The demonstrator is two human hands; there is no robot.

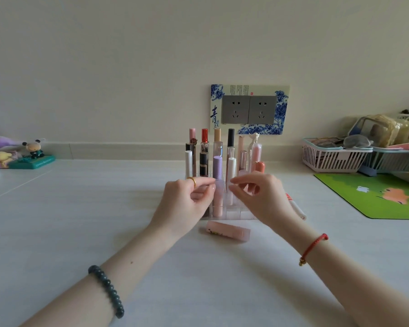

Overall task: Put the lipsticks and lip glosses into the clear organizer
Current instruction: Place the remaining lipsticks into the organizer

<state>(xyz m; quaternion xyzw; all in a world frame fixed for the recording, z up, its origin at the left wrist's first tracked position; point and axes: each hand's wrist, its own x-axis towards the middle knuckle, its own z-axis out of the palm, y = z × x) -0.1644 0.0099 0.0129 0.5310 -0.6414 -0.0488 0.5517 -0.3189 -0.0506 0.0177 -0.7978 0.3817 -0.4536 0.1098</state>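
The clear organizer (232, 214) stands mid-table with several lipsticks and glosses upright in it, among them a lavender tube (217, 166) and a white one (188, 162). A pale pink gloss tube (219, 200) stands in its front row. My left hand (187, 199) has curled fingers, and its fingertips pinch the top of that tube from the left. My right hand (255, 192) hovers just right of it, thumb and forefinger apart, with nothing visibly in them. A pink lip balm (227, 230) lies flat in front of the organizer. A white tube with red print (297, 207) lies to its right.
Two plastic baskets (335, 160) full of items sit at the back right, with a green mat (378, 197) before them. Small figurines (33, 153) stand at the far left. A decorated wall socket (248, 109) is behind the organizer.
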